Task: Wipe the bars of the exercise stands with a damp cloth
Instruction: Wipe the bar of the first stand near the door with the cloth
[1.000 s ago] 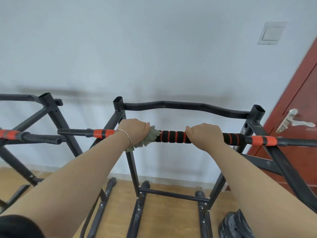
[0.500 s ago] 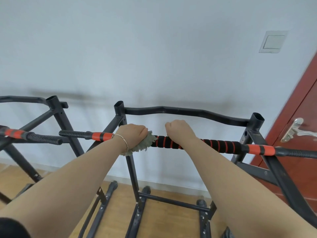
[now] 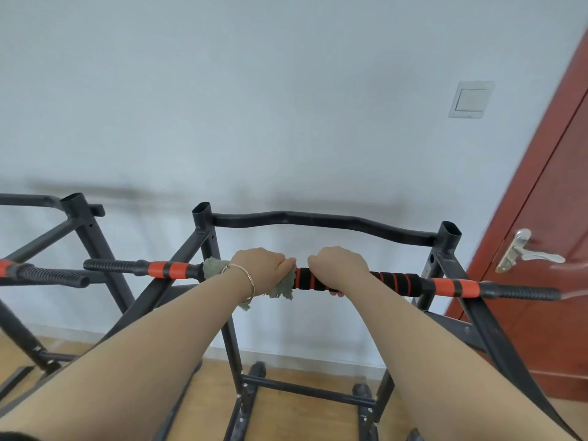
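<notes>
I am in what looks like a room in a home, fitted out for workouts: a black exercise stand (image 3: 318, 218) stands in front of me against a bare white wall (image 3: 286, 106), with a second stand (image 3: 81, 224) just beside it on my left. A light switch (image 3: 471, 99) sits on the wall near a red-brown wooden door (image 3: 556, 218) with a silver lever handle (image 3: 525, 254). The floor (image 3: 302, 418) is light wood, edged by a white skirting board (image 3: 302, 358).

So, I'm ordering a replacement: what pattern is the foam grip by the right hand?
Foam grip: black with red stripes, best seen in head view.
</notes>
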`<control>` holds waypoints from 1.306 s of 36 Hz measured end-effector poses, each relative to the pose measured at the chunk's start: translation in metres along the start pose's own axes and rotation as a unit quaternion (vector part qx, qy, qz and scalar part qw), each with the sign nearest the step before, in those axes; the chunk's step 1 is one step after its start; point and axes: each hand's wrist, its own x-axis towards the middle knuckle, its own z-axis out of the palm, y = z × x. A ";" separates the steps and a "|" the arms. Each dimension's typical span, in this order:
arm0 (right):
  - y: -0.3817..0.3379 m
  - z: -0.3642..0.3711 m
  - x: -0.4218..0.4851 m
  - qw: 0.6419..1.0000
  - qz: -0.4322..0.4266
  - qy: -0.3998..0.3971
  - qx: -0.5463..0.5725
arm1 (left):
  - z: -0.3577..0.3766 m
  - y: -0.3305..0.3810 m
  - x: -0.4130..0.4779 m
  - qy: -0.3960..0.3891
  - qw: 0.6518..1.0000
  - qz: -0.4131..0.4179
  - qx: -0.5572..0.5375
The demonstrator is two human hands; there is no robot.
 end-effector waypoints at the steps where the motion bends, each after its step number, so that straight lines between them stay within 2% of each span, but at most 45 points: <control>1: 0.001 0.001 -0.001 0.999 -0.021 0.010 -0.039 | 0.000 0.000 0.002 -0.008 1.000 -0.019 -0.003; 4: 0.003 0.003 -0.005 0.981 -0.085 0.048 -0.167 | 0.000 0.003 0.009 -0.024 0.999 -0.042 -0.010; 7: 0.005 0.008 -0.010 0.958 -0.132 0.091 -0.239 | -0.006 0.004 0.012 -0.062 0.995 -0.066 -0.043; 11: 0.005 0.020 -0.021 0.941 -0.141 0.145 -0.272 | -0.011 0.002 0.015 -0.119 0.981 -0.093 -0.119; 14: 0.008 0.020 -0.021 0.947 -0.134 0.149 -0.253 | -0.018 -0.002 0.012 -0.101 0.978 -0.095 -0.152; 16: 0.008 0.019 -0.015 0.961 -0.122 0.149 -0.198 | -0.024 -0.009 0.008 -0.050 0.974 -0.099 -0.199; 19: 0.007 0.009 -0.008 0.987 -0.100 0.120 0.041 | -0.035 -0.024 -0.001 0.038 0.930 -0.118 -0.347; 21: 0.002 0.001 -0.012 0.973 -0.113 0.075 0.187 | -0.043 -0.030 -0.004 0.068 0.908 -0.093 -0.404; 24: -0.011 -0.007 -0.020 0.952 -0.144 0.030 0.269 | -0.055 -0.035 -0.007 0.094 0.882 -0.055 -0.459; 27: -0.024 -0.006 -0.021 0.920 -0.135 0.026 0.367 | -0.066 -0.037 -0.009 0.115 0.848 -0.045 -0.516; 30: -0.031 -0.004 -0.022 0.892 -0.129 0.022 0.434 | -0.072 -0.040 -0.012 0.138 0.832 -0.046 -0.535; 36: -0.040 -0.001 -0.022 0.849 -0.111 0.027 0.516 | -0.073 -0.055 -0.014 0.115 0.766 -0.038 -0.631; 38: -0.042 -0.003 -0.024 0.820 -0.096 0.036 0.563 | -0.074 -0.061 -0.015 0.105 0.772 -0.036 -0.626; 41: -0.044 -0.011 -0.028 0.744 -0.087 0.041 0.661 | -0.077 -0.072 -0.017 0.092 0.822 -0.041 -0.560; 43: -0.043 -0.018 -0.031 0.709 -0.073 0.060 0.699 | -0.081 -0.080 -0.018 0.067 0.825 -0.030 -0.560; 45: -0.041 -0.027 -0.035 0.692 -0.058 0.086 0.714 | -0.086 -0.087 -0.020 0.052 0.815 -0.010 -0.576; 47: -0.037 -0.037 -0.038 0.697 -0.057 0.100 0.708 | -0.092 -0.094 -0.020 0.064 0.812 0.002 -0.580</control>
